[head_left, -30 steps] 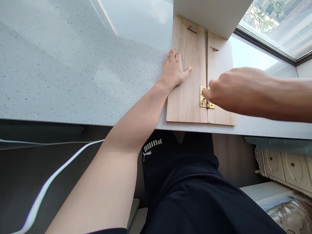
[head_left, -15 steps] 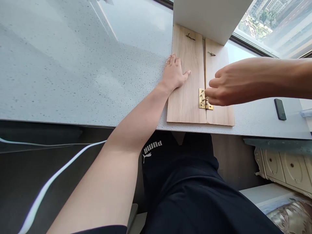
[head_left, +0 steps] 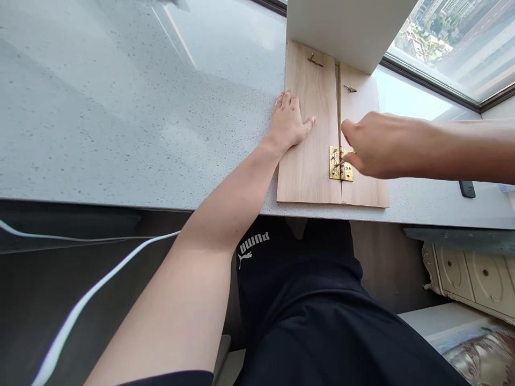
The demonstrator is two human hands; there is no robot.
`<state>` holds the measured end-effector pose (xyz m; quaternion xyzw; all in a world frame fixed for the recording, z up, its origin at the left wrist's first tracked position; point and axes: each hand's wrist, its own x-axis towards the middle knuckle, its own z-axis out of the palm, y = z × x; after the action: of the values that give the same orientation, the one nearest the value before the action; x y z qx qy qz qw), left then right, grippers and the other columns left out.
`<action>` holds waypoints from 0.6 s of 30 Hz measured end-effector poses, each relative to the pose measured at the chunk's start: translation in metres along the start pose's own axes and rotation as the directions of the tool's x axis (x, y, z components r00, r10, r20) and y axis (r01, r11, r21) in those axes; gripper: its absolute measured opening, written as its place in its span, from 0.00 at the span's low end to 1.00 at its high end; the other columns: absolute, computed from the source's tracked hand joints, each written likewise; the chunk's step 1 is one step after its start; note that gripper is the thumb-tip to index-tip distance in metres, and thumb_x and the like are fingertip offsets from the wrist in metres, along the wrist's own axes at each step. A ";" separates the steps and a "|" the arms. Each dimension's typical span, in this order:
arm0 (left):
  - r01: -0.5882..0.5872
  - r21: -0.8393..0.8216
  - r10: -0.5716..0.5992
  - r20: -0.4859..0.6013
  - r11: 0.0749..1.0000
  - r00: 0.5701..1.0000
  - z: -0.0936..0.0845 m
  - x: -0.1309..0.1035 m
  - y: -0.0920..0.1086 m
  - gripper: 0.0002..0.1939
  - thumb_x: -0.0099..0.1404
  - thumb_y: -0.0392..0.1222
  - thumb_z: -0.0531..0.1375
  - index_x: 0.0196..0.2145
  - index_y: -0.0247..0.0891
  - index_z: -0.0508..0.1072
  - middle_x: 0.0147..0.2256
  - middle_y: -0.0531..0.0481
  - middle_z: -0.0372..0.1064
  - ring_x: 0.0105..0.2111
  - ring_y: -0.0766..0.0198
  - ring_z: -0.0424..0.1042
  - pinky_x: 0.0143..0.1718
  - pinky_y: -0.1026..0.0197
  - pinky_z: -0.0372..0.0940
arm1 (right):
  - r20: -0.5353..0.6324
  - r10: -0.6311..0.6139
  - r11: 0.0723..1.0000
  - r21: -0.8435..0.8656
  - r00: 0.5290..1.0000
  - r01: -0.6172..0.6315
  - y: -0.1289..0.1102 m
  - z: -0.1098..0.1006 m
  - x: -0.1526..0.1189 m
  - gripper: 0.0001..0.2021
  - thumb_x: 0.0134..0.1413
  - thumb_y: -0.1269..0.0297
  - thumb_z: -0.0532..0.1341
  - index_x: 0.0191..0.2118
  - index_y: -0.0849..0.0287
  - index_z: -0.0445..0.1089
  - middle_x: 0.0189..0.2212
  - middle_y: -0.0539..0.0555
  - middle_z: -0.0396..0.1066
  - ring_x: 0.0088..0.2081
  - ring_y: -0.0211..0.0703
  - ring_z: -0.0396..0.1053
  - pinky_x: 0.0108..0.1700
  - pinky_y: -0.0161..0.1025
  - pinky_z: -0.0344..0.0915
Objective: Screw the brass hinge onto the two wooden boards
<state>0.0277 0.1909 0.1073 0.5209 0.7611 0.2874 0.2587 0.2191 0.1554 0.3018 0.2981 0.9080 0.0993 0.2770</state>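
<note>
Two pale wooden boards lie side by side: a wider left board (head_left: 309, 177) and a right board (head_left: 368, 190), with a narrow gap between them. A gold hinge (head_left: 333, 172) spans the gap near their front ends, with screws standing in its left leaf. My left hand (head_left: 288, 120) rests on the left board, fingers spread. Just right of the hinge, my right hand (head_left: 374, 147) is closed around a screwdriver (head_left: 341, 162). Its thin shaft points at the left leaf; most of the handle is hidden in the hand. Whether the tip sits in a screw head is too small to tell.
Small brass-coloured screws (head_left: 315, 60) lie on the left board's far end, and more screws (head_left: 350, 89) on the right board. A white panel (head_left: 346, 32) stands behind them. A black phone-like object (head_left: 467, 189) lies on the speckled countertop (head_left: 140, 134), right of the boards.
My right hand has turned at the wrist and its fingers have shifted, uncovering more of the hinge's right leaf. My left hand stays in place on the board.
</note>
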 end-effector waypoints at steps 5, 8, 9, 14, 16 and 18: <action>0.010 -0.010 -0.010 -0.003 1.000 1.000 0.000 -0.001 0.001 0.56 0.78 0.76 0.61 0.90 0.44 0.55 0.94 0.57 0.31 0.94 0.53 0.27 0.96 0.47 0.26 | 0.238 -0.299 0.848 -0.378 0.924 0.372 0.018 -0.008 -0.006 0.13 0.79 0.80 0.64 0.60 0.63 0.80 0.45 0.54 0.83 0.37 0.43 0.78 0.36 0.45 0.63; 0.011 -0.017 -0.012 -0.008 1.000 1.000 0.001 0.001 0.000 0.55 0.80 0.75 0.61 0.89 0.42 0.55 0.94 0.56 0.30 0.94 0.52 0.27 0.96 0.48 0.25 | 0.274 -0.483 0.738 -0.385 0.832 0.555 0.036 -0.013 0.001 0.23 0.89 0.80 0.49 0.51 0.67 0.83 0.45 0.49 0.82 0.45 0.40 0.78 0.46 0.49 0.66; 0.008 -0.017 -0.008 -0.012 1.000 1.000 0.002 0.002 -0.002 0.54 0.80 0.74 0.62 0.89 0.41 0.56 0.94 0.55 0.31 0.94 0.52 0.28 0.96 0.47 0.25 | 0.259 -0.504 0.750 -0.341 0.824 0.567 0.041 -0.013 0.004 0.29 0.91 0.77 0.43 0.48 0.68 0.83 0.44 0.47 0.82 0.48 0.38 0.78 0.49 0.49 0.67; -0.015 -0.033 0.014 -0.034 0.999 0.999 0.007 0.010 -0.009 0.49 0.83 0.67 0.67 0.89 0.44 0.59 0.94 0.55 0.36 0.94 0.49 0.29 0.96 0.43 0.27 | 0.236 -0.466 0.824 -0.236 0.853 0.515 0.043 -0.007 0.011 0.32 0.95 0.70 0.43 0.46 0.66 0.85 0.35 0.44 0.78 0.46 0.38 0.79 0.49 0.49 0.69; -0.022 -0.036 0.020 -0.047 0.999 0.999 0.008 0.012 -0.011 0.45 0.84 0.62 0.67 0.88 0.46 0.60 0.94 0.55 0.36 0.94 0.49 0.30 0.96 0.42 0.29 | 0.223 -0.356 0.862 -0.297 0.908 0.411 0.035 0.000 0.011 0.21 0.92 0.70 0.54 0.47 0.63 0.85 0.30 0.45 0.75 0.39 0.40 0.79 0.43 0.47 0.69; -0.033 -0.024 0.032 -0.056 0.999 0.998 0.008 0.012 -0.010 0.43 0.86 0.57 0.66 0.88 0.45 0.59 0.94 0.53 0.36 0.94 0.50 0.32 0.96 0.42 0.30 | 0.118 -0.245 0.923 -0.274 0.962 0.269 0.025 0.009 0.010 0.12 0.84 0.70 0.67 0.42 0.61 0.84 0.25 0.46 0.71 0.30 0.42 0.76 0.35 0.43 0.67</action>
<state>0.0227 0.2007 0.0930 0.5216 0.7558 0.3153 0.2393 0.2295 0.1817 0.2989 0.1367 0.9031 0.1808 0.3646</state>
